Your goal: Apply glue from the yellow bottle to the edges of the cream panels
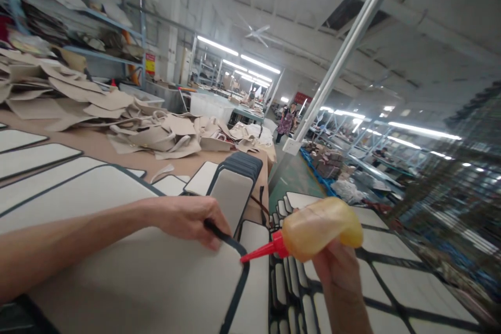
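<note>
A large cream panel (156, 282) with a dark edge lies at the front. My left hand (191, 219) pinches the dark edging near the panel's upper right corner. My right hand (338, 266) is wrapped round a yellowish squeeze bottle (313, 224), tilted to the left. The bottle's red nozzle (260, 252) has its tip at the dark edge of the panel's corner. Just beyond my left hand stands a stack of cream pieces with dark edges (231, 190).
Loose beige pieces (156, 133) are heaped at the table's back. More dark-edged panels (39, 159) lie left, others (403, 245) right. A metal post (332, 73) rises beyond the table; a person (287, 121) stands in the distance.
</note>
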The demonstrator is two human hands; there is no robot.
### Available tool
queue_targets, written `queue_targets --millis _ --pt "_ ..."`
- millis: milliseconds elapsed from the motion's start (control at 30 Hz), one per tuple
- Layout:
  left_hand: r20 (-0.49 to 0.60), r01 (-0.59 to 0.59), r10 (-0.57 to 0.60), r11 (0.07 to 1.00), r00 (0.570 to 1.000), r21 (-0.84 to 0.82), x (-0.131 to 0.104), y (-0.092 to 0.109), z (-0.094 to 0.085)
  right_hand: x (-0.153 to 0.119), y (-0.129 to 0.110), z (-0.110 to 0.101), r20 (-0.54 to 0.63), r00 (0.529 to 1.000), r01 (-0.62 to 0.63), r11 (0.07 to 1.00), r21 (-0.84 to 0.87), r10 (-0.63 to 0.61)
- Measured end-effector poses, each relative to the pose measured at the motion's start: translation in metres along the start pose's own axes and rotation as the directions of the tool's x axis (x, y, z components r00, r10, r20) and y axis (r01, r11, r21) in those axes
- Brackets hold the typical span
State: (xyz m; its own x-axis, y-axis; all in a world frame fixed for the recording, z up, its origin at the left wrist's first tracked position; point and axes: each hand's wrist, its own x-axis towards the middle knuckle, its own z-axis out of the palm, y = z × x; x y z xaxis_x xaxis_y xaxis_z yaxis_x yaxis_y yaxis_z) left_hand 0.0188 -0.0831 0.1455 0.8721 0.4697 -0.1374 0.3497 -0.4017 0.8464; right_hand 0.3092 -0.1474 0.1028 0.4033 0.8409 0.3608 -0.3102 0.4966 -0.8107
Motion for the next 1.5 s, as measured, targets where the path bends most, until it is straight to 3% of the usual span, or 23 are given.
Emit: queue_targets --millis 133,267,467,567,767,1033,1233,1500 --pt "0.056 -0.031 0.028 0.999 0.998 0.045 -0.012 -0.008 -0.01 0.002 0.006 0.011 0.037 0.998 0.056 0.998 -0.024 -0.055" --pt "0.029 -0.041 0.04 0.999 0.999 0.029 -0.023 -0.019 -0.018 -0.003 0.014 0.022 0.044 0.998 0.053 0.998 -0.036 -0.052" --pt "0.015 -0.041 0.041 0.999 0.999 0.008 -0.032 -0.033 -0.028 -0.003 0.029 0.032 -0.112 0.994 -0.009 1.0 -0.008 0.008" --pt "0.02 -0.033 0.034 0.999 0.999 -0.019 -0.037 -0.033 -0.034 -0.001 0.032 0.038 -0.08 0.995 -0.054 0.998 -0.012 0.053" --pt "-0.048 -0.027 0.024 0.998 0.999 -0.051 -0.046 -0.036 -0.043 -0.005 0.037 0.053 -0.017 1.0 0.012 1.0 0.004 -0.012" --pt "-0.071 -0.018 0.009 0.992 0.997 -0.123 -0.054 -0.038 -0.045 -0.003 0.052 0.052 -0.049 0.998 -0.024 0.999 0.04 0.026" --pt "-0.076 -0.051 0.038 0.982 0.996 -0.18 -0.056 -0.049 -0.042 -0.003 0.059 0.058 -0.197 0.975 -0.09 0.992 0.086 0.106" --pt "-0.108 -0.092 0.071 0.974 0.992 -0.209 -0.058 -0.053 -0.038 -0.006 0.067 0.041 -0.071 0.993 -0.09 0.993 0.081 0.096"
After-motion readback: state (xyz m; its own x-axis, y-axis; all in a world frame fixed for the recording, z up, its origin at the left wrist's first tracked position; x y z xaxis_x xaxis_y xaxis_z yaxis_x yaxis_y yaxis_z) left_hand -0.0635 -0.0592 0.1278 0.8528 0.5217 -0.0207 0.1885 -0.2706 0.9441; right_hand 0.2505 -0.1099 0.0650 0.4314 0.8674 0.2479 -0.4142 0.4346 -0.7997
